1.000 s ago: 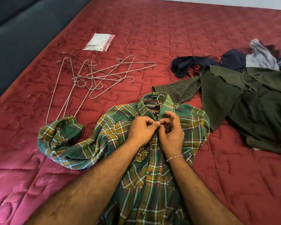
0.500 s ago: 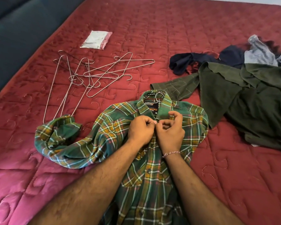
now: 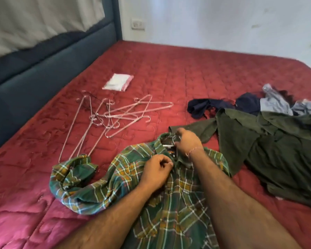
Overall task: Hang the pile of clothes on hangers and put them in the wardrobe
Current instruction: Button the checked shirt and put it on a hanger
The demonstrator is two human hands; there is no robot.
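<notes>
your right hand (image 3: 187, 142) grips the hanger hook (image 3: 175, 140) at the collar of the green plaid shirt (image 3: 178, 203), which lies on the red bed (image 3: 205, 72). your left hand (image 3: 155, 172) pinches the shirt's front below the collar.

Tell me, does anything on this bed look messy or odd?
The green plaid shirt's left sleeve lies bunched and twisted, not flat. Thin wire hangers lie tangled crosswise. Dark green clothes sit crumpled in a heap at the right.
</notes>
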